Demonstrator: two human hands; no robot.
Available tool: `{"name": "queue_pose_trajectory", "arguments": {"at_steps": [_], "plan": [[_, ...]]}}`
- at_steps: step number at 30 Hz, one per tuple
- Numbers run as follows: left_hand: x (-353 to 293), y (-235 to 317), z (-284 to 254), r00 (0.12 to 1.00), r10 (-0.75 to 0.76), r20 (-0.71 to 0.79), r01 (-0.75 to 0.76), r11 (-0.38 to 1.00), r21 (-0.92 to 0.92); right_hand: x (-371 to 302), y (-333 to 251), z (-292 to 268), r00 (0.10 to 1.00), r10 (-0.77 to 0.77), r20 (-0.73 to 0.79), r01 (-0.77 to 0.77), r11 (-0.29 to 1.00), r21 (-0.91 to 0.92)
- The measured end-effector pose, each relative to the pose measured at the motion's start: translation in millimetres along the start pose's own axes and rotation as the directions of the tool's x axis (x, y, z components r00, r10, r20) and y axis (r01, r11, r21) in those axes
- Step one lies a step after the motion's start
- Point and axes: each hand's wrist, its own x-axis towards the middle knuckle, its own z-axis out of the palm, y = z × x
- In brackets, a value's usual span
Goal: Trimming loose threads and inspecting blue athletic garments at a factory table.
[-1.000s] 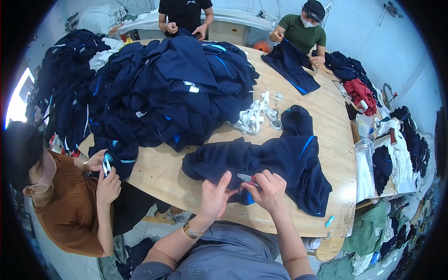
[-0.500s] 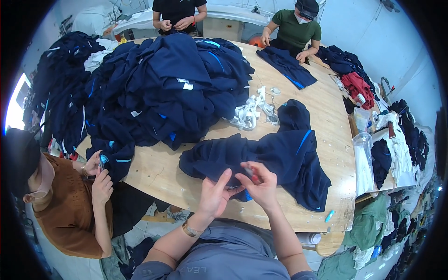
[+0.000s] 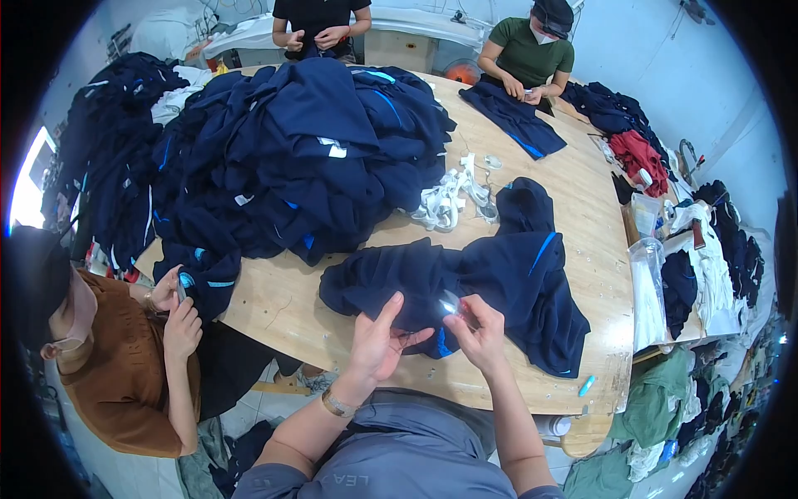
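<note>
A navy garment (image 3: pixel 499 266) with bright blue trim lies bunched on the table in front of me. Over its near edge, my left hand (image 3: pixel 381 341) is palm up with the thumb apart from the fingers, and nothing shows in it. Just to its right, my right hand (image 3: pixel 482 335) grips small shiny thread snips (image 3: pixel 450 303), their metal end pointing up and left over the dark cloth. A bright blue patch of the garment shows between my hands.
A large heap of navy garments (image 3: pixel 291 158) covers the table's left half. White straps (image 3: pixel 445 200) lie mid-table, and a light-blue marker-like stick (image 3: pixel 587 386) near the right edge. Co-workers handle navy cloth at left (image 3: pixel 125 358) and far right (image 3: pixel 532 58); another person (image 3: pixel 320 29) stands behind the heap.
My hands have moved apart. The right hand has shifted a little right, and the snips now show more plainly. At far right, the co-worker's hands have come together.
</note>
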Motion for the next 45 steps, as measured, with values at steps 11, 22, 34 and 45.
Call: {"name": "queue_pose_trajectory", "arguments": {"at_steps": [11,22,34,45], "plan": [[-6.0,5.9,3.0,1.000,-0.015,-0.009,0.015,0.996,0.093,9.6,1.5,-1.6,0.965,-0.236,0.111,0.256,0.935,-0.245],[-5.7,5.7,6.2,1.000,0.021,-0.005,-0.020,0.987,0.161,16.1,-3.2,-10.9,0.915,-0.346,0.206,0.401,0.825,-0.398],[-4.5,1.2,7.6,0.992,0.123,0.012,-0.123,0.977,0.174,11.4,-4.1,-4.9,0.916,-0.367,0.161,0.400,0.829,-0.391],[-4.8,-5.7,8.8,0.973,0.231,0.019,-0.229,0.947,0.225,12.7,-9.4,-6.2,0.917,-0.374,0.138,0.392,0.786,-0.479]]}}
